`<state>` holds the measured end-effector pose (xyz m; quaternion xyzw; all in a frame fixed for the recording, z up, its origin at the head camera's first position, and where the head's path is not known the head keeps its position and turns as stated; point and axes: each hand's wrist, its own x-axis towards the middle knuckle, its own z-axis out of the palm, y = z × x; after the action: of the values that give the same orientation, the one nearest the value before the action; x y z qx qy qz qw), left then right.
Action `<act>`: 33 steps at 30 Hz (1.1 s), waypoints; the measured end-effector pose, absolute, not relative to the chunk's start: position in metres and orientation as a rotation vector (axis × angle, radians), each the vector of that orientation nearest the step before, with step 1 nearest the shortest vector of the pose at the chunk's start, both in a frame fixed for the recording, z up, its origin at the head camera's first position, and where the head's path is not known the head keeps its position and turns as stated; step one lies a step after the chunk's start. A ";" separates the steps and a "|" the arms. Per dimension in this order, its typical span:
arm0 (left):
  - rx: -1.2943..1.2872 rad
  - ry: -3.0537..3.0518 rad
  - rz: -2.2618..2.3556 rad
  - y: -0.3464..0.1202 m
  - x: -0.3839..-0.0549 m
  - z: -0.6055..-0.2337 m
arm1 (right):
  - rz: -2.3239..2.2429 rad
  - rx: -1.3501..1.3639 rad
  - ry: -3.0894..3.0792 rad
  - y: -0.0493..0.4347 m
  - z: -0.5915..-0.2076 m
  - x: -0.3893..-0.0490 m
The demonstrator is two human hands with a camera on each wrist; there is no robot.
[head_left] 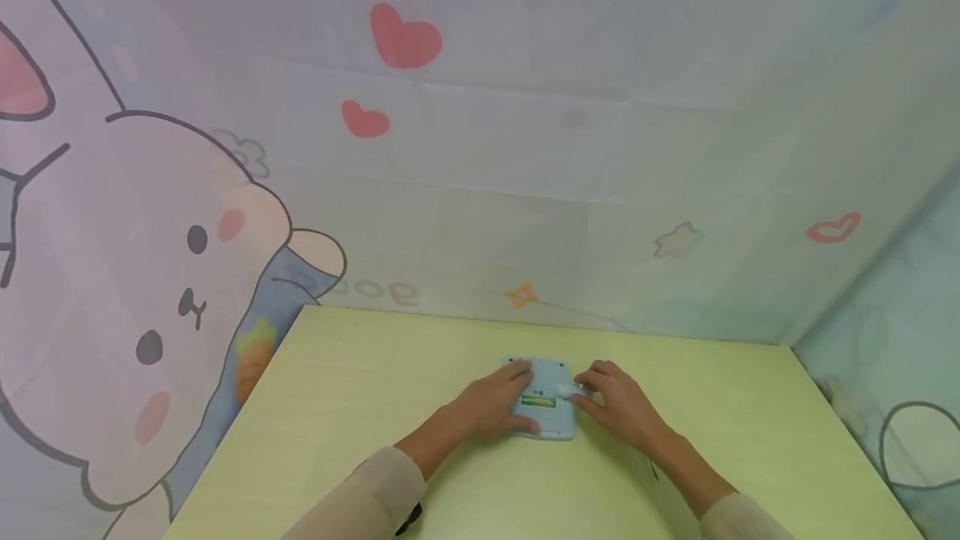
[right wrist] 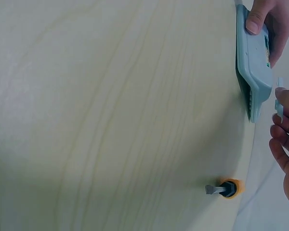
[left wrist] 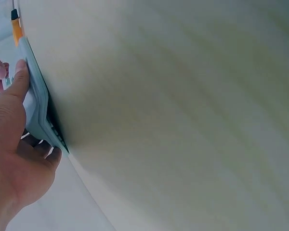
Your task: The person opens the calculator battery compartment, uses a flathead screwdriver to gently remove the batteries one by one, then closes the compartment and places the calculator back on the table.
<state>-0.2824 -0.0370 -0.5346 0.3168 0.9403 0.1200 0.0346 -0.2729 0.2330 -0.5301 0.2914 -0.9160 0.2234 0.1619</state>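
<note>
A light blue calculator (head_left: 551,422) lies face down on the table, a green battery (head_left: 538,401) showing in its uncovered compartment. My left hand (head_left: 491,402) grips the calculator's left side; in the left wrist view the thumb (left wrist: 20,79) presses on its back and the other fingers curl at its far edge. Between thumb and fingers, my right hand (head_left: 618,407) pinches a small light blue battery cover (head_left: 572,390) beside the compartment. In the right wrist view this cover (right wrist: 280,103) is held just off the calculator's thicker end.
A screwdriver (right wrist: 226,188) with an orange handle lies on the table to the right of the calculator, mostly hidden under my right forearm in the head view. The pale yellow table (head_left: 360,382) meets a printed cloth wall (head_left: 480,215) at its back edge.
</note>
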 end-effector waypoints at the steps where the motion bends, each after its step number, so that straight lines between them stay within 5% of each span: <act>1: 0.972 2.890 0.371 -0.037 -0.282 -0.535 | 0.633 0.828 -2.616 0.233 -0.530 -0.273; 33: 0.984 2.884 0.415 -0.039 -0.282 -0.539 | 0.618 0.766 -2.664 0.243 -0.528 -0.271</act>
<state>-0.2823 -0.0392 -0.5385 0.3196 0.9373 0.1349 0.0329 -0.2713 0.2428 -0.5284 0.2666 -0.9275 0.2150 0.1501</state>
